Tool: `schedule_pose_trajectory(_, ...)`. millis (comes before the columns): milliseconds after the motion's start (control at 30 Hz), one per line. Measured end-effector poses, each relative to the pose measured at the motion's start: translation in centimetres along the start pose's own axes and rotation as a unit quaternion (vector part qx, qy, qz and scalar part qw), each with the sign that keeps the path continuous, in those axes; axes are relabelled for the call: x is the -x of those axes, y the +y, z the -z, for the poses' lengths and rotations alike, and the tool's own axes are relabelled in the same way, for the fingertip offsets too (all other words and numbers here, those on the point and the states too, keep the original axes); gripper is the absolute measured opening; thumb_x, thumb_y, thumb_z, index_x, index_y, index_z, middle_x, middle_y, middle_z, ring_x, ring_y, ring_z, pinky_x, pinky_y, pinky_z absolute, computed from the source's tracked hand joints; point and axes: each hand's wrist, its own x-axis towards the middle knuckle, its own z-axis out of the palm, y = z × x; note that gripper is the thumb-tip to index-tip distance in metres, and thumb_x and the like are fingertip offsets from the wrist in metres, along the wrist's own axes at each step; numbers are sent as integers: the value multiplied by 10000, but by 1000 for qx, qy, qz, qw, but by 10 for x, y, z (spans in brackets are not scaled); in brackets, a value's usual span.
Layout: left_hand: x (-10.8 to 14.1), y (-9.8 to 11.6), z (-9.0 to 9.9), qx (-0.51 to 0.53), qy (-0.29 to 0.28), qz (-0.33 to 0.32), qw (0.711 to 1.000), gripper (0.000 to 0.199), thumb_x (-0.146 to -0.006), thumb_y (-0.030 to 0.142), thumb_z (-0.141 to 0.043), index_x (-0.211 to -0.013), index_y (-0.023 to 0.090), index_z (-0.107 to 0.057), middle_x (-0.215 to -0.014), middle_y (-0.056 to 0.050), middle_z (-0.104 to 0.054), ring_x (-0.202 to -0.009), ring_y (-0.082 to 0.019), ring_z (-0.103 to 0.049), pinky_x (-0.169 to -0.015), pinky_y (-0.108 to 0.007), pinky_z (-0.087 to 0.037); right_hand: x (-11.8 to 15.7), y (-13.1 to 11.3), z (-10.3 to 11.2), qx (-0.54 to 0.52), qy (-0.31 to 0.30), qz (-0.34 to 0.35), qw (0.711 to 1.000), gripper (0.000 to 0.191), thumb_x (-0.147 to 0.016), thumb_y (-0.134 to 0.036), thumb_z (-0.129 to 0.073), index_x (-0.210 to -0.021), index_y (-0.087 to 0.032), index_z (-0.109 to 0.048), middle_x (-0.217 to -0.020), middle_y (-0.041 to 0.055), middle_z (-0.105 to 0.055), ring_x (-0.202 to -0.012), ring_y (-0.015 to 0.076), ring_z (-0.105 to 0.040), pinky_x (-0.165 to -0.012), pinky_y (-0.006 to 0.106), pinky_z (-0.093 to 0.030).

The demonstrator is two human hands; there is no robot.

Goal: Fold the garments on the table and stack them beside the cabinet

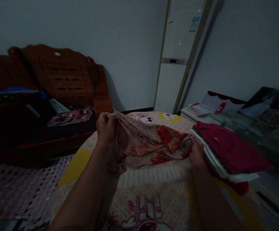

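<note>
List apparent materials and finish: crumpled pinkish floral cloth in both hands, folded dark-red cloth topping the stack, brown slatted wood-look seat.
Crumpled pinkish floral cloth: thin, matte fabric, judging by its fine, soft creases; fibre unclear.
Folded dark-red cloth: matte fabric, soft folds; fibre unclear.
Brown slatted seat: probably varnished wood, given glossy highlights.

Cloth point(151, 141) over table point(146, 183), between hands point(104, 126); clothes stack point(230, 147) right; bench point(64, 77) left; air conditioner point(171, 80) behind.

1 wooden bench point(68, 75) and 1 white air conditioner point(171, 77) stand apart.
</note>
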Motion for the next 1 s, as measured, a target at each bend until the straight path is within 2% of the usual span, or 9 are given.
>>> schedule_pose_trajectory(167, 7, 8, -6, 42, -51, -53, 996, 182, -816, 316, -550, -918, 171, -594, -936, -22, -654, -895, -167, -603, -813, -258, -467, -1, 1, 1, 1, -8, 7, 1000, 277, -635, -398, -696, -761, -160, -635, -708, -19, -637, -708, 158, -607, -685, 308, -512)
schedule_pose_trajectory(300, 11, 9, -10, 60, -106, -45, 992, 197, -819, 354, -556, -892, 173, -584, -914, -28, -659, -887, -187, -606, -816, -289, -482, -5, 5, 3, 0, 23, 21, 1000, 249, -641, -371, -682, -768, -162, -636, -712, -23, -633, -720, 156, -607, -699, 309, -513)
schedule_pose_trajectory(467, 21, 26, -19, 96, -152, -93, 979, 200, -824, 331, -524, -945, 181, -577, -1174, -79, -648, -1129, -235, -577, -1000, -379, -439, -5, 4, 2, -16, 15, 2, 1000, 236, -640, -357, -710, -756, -164, -639, -709, -39, -635, -682, 132, -592, -662, 271, -508)
schedule_pose_trajectory(600, 34, 42, -32, 63, -219, -146, 963, 274, -835, 276, -494, -1071, 174, -590, -1296, -107, -593, -1244, -259, -519, -1069, -427, -399, 0, -1, -1, 3, 3, 3, 1000, 247, -634, -377, -730, -687, -164, -617, -643, -50, -599, -618, 120, -554, -586, 249, -485)
schedule_pose_trajectory(700, 36, 30, -34, 1, -256, -166, 952, 471, -795, 226, -540, -1263, 169, -527, -1396, -125, -514, -1321, -270, -453, -1115, -450, -354, 0, -2, -1, -1, 25, -2, 1000, 245, -607, -362, -737, -666, -158, -613, -637, -46, -594, -621, 125, -555, -587, 256, -488)
schedule_pose_trajectory(800, 28, 3, -26, -95, -246, -134, 955, 619, -709, 222, -656, -1306, 151, -512, -1441, -173, -460, -1372, -310, -396, -1119, -457, -341, -4, 1, 1, -5, 53, -12, 999, 249, -584, -350, -734, -693, -156, -623, -671, -40, -607, -643, 130, -564, -607, 267, -497)
schedule_pose_trajectory(867, 21, -12, -17, -164, -257, -91, 948, 516, -685, 261, -691, -1185, 161, -606, -1342, -175, -554, -1290, -321, -490, -1047, -424, -409, -6, 3, 2, -4, 52, -11, 999, 263, -585, -360, -726, -720, -158, -624, -700, -33, -613, -664, 137, -576, -626, 279, -507)
schedule_pose_trajectory(900, 19, -17, -13, -195, -288, -68, 935, 407, -688, 297, -691, -1075, 175, -657, -1224, -158, -633, -1183, -313, -573, -976, -395, -453, -6, 4, 2, -4, 47, -6, 999, 269, -587, -365, -724, -729, -160, -621, -709, -32, -612, -674, 139, -582, -636, 284, -511)
schedule_pose_trajectory(1000, 17, -22, -4, -280, -415, -2, 866, 215, -650, 419, -704, -693, 210, -675, -709, -71, -691, -747, -259, -665, -708, -310, -479, -5, 4, 1, -10, 39, 5, 999, 279, -579, -366, -730, -734, -168, -609, -714, -35, -606, -698, 144, -592, -659, 289, -518)
